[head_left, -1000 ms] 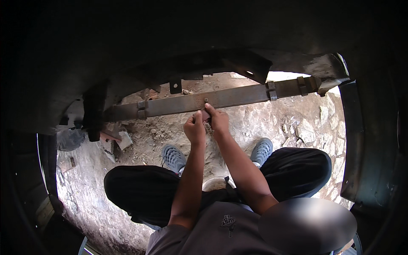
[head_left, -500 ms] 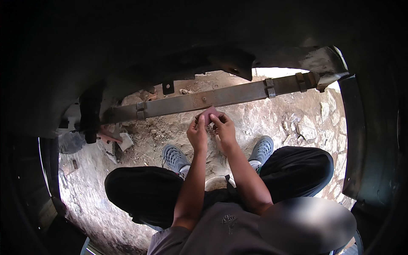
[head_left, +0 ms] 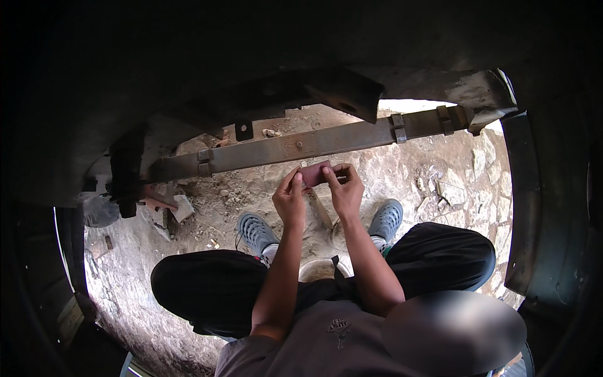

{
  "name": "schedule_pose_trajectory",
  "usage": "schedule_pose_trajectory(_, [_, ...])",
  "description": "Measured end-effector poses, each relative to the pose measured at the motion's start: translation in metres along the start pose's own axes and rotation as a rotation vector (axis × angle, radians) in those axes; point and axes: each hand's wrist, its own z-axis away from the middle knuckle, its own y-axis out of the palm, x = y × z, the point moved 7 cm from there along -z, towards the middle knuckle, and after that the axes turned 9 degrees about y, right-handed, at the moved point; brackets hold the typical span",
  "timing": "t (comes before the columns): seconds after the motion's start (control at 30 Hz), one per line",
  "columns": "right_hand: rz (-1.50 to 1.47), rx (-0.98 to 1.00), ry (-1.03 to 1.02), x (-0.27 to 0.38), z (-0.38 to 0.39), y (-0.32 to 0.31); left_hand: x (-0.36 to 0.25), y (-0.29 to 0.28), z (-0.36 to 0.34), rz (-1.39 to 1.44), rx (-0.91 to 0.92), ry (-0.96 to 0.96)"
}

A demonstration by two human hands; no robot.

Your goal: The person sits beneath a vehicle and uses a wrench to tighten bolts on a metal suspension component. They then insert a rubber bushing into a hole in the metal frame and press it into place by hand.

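A small dark-red piece of sandpaper [head_left: 315, 174] is stretched between my two hands, in front of my knees. My left hand [head_left: 289, 198] pinches its left edge between thumb and fingers. At the other edge my right hand [head_left: 346, 193] grips it, thumb on the near face and fingers behind. Just beyond the hands runs a long rusty leaf spring [head_left: 251, 154] with metal clips and a bolt head near its middle. Neither hand touches the spring.
Dark vehicle bodywork [head_left: 207, 63] arches overhead and down both sides. A bracket [head_left: 244, 130] hangs beyond the spring; a dark cylindrical part [head_left: 127, 173] hangs at left. Broken stones [head_left: 451, 193] and rubble lie on the dirt ground [head_left: 144, 283]. My shoes [head_left: 384, 218] stand either side of my hands.
My hands have moved slightly apart, the right one to the right. The sandpaper is now spread wider between them and shows more of its face.
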Motion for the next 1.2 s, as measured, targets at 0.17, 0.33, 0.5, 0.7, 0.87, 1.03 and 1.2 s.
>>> schedule_pose_trajectory(0.17, [-0.166, 0.165, 0.206, -0.018, -0.015, -0.003, 0.007, 0.003, 0.002, 0.074, -0.012, -0.031])
schedule_pose_trajectory(0.33, [0.037, 0.285, 0.252, -0.014, -0.024, -0.009, -0.003, 0.001, 0.0, -0.149, 0.004, 0.088])
schedule_pose_trajectory(0.5, [-0.178, 0.428, 0.541, -0.029, -0.017, -0.004, -0.008, 0.005, 0.005, -0.261, 0.062, 0.153])
schedule_pose_trajectory(0.7, [-0.1, 0.369, 0.499, -0.037, -0.018, -0.002, 0.0, 0.007, 0.006, -0.103, 0.09, 0.048])
schedule_pose_trajectory(0.87, [0.27, 0.237, 0.22, -0.021, -0.024, -0.006, 0.014, 0.007, 0.011, 0.169, 0.115, -0.076])
schedule_pose_trajectory(1.03, [0.472, 0.143, 0.19, -0.004, -0.026, -0.013, 0.001, 0.02, 0.015, 0.329, 0.224, -0.099])
schedule_pose_trajectory(1.2, [0.362, -0.015, 0.127, 0.009, -0.019, -0.013, -0.006, 0.027, 0.015, 0.214, 0.282, -0.085])
